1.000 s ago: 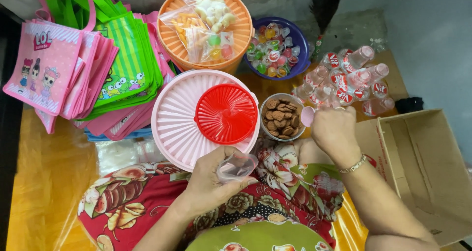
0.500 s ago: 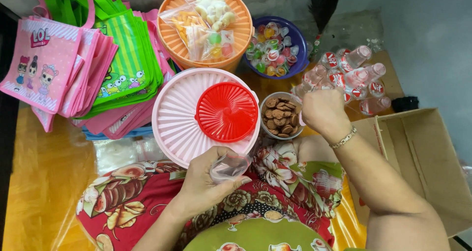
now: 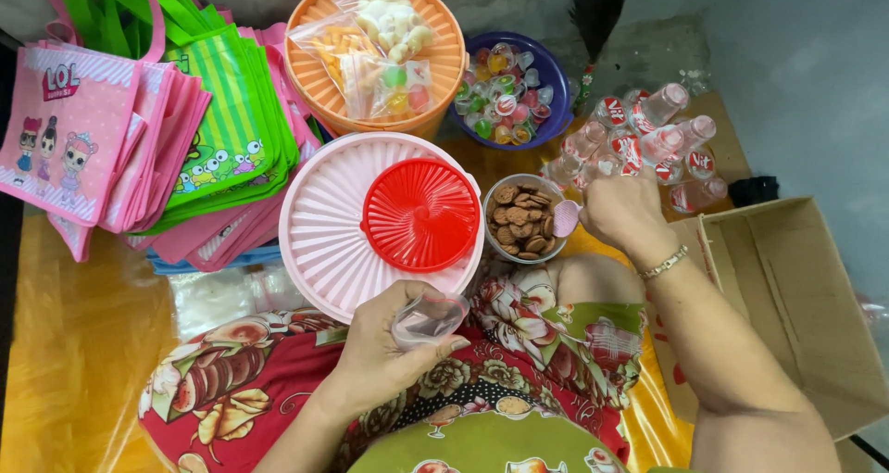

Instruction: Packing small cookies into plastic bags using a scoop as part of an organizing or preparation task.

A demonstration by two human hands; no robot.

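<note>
Our left hand (image 3: 389, 357) fingers curl around a small clear cup (image 3: 428, 317), just below the pink lid (image 3: 324, 223) and red lid (image 3: 419, 214). Our right hand (image 3: 622, 212) pinches a pink scoop (image 3: 566, 218) at the cookie bowl (image 3: 520, 218), little bottles (image 3: 648, 139) behind.

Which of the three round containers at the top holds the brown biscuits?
The small grey bowl, just beside the right hand. The orange basket holds bagged snacks, and the purple bowl holds small colourful jelly cups.
</note>
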